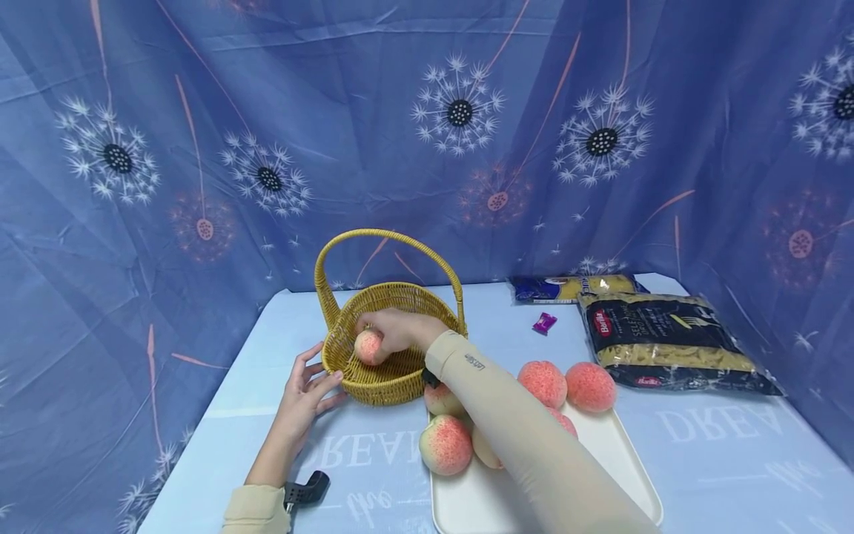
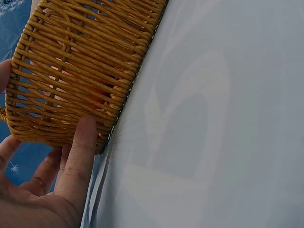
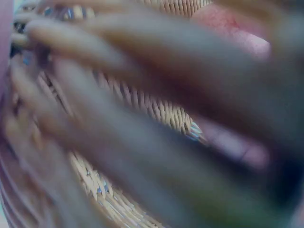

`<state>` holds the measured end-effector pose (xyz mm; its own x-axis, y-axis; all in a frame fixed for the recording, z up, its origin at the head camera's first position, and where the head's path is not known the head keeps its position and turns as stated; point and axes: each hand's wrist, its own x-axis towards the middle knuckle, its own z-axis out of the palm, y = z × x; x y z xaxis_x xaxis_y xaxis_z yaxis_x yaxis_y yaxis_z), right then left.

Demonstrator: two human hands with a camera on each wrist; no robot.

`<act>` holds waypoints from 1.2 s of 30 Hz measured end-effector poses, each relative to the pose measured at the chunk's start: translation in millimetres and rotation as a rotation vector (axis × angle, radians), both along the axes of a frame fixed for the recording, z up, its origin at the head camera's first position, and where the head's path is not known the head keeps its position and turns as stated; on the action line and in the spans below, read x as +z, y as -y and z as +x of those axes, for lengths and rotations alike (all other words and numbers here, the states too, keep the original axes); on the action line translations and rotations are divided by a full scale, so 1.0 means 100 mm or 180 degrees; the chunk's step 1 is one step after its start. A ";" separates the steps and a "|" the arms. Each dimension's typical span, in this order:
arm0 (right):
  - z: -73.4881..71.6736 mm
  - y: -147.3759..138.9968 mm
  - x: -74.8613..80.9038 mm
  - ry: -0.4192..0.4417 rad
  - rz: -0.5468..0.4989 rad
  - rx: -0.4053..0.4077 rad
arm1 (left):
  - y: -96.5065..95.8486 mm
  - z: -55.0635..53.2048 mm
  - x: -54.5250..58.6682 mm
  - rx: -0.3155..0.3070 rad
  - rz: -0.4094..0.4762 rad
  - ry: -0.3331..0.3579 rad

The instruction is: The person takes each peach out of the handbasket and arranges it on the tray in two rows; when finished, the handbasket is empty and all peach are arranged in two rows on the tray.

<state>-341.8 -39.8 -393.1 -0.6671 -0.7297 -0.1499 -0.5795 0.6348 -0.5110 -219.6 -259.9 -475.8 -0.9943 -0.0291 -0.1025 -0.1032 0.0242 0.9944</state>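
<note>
A yellow wicker basket [image 1: 387,391] with a tall arched handle stands at the left of the table. My right hand [image 1: 403,330] reaches over its rim and grips a pink-and-cream peach [image 1: 368,347] inside the basket. Blurred fingers of that hand fill much of the right wrist view, with a bit of the peach [image 3: 228,28] at upper right. At the basket's left side, my left hand [image 1: 302,397] holds the rim, thumb at the edge and fingers along the outer wall. The left wrist view shows fingertips [image 2: 85,128] against the woven side [image 2: 80,71].
Right of the basket, a white tray [image 1: 643,475] holds several peaches [image 1: 445,445], partly hidden by my right forearm. Farther back lie a small purple wrapped candy [image 1: 544,322], a blue-and-yellow pasta pack [image 1: 567,289] and a larger black Barilla pasta bag [image 1: 674,341].
</note>
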 end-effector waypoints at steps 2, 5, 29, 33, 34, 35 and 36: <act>0.00 -0.02 0.00 -0.0008 0.0034 -0.0021 | 0.00 0.00 0.00 -0.0005 0.0005 0.0000; -0.01 -0.05 0.00 0.0010 0.0066 -0.0032 | 0.00 0.00 -0.01 -0.0016 0.0018 0.0002; -0.07 -0.31 0.18 0.0353 -0.0164 -0.0035 | -0.03 0.00 0.00 0.0064 -0.0025 0.0043; -0.04 -0.36 0.23 0.0534 -0.0288 -0.0035 | -0.03 0.00 0.00 0.0067 -0.0018 0.0032; -0.04 -0.37 0.25 0.0540 -0.0297 -0.0026 | -0.03 0.00 0.00 0.0068 -0.0018 0.0031; -0.03 -0.37 0.26 0.0519 -0.0291 -0.0009 | -0.03 0.00 0.00 0.0070 -0.0020 0.0032; -0.03 -0.38 0.27 0.0485 -0.0288 0.0015 | -0.03 0.00 0.01 0.0073 -0.0021 0.0033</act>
<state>-344.3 -1.9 -365.7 -0.6383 -0.7479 -0.1824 -0.4939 0.5796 -0.6481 -219.2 -256.9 -475.2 -0.9923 -0.0525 -0.1124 -0.1140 0.0283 0.9931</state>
